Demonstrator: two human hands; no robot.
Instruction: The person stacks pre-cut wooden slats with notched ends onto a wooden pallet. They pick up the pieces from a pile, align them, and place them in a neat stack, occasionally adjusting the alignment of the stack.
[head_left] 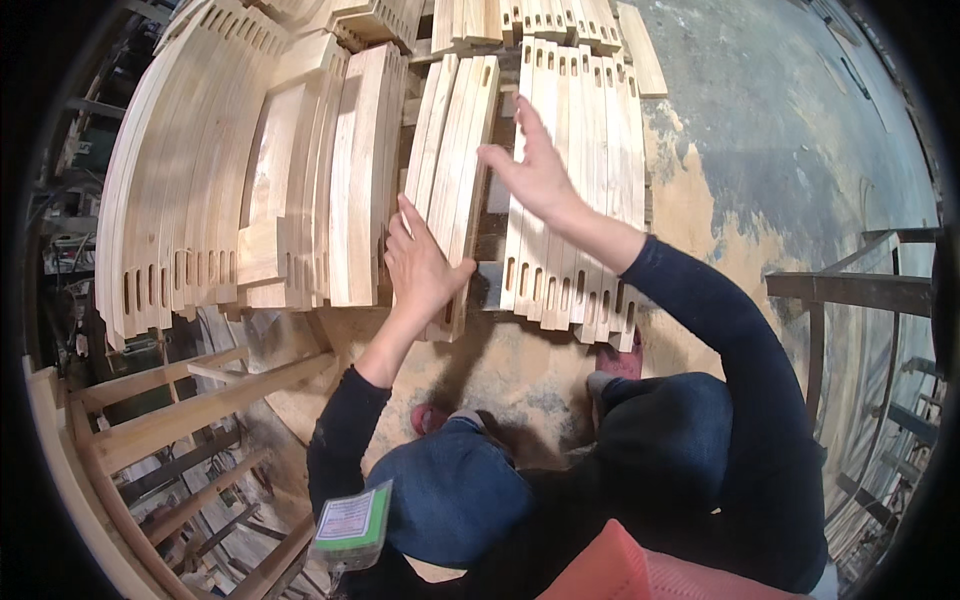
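Note:
My left hand [422, 268] lies across the near end of a small bundle of pale wooden slats [455, 150]. Its fingers are spread, with the thumb reaching to the bundle's right side. My right hand [540, 170] is open, thumb and fingers apart, over the far part of the gap between that bundle and a wider row of slotted slats [575, 240]. Nothing shows in its grasp; whether it touches any wood I cannot tell. Oblong slots are cut near the ends of many slats. Beside my left hand stand thicker wooden pieces [357, 200].
A large row of slotted slats [185, 160] fills the left, with further stacks [560, 20] behind. A wooden frame [200, 410] stands at my lower left, and a dark frame [850, 290] at the right. Sawdust patches cover parts of the floor [740, 200]. A tag [350, 525] hangs near my left arm.

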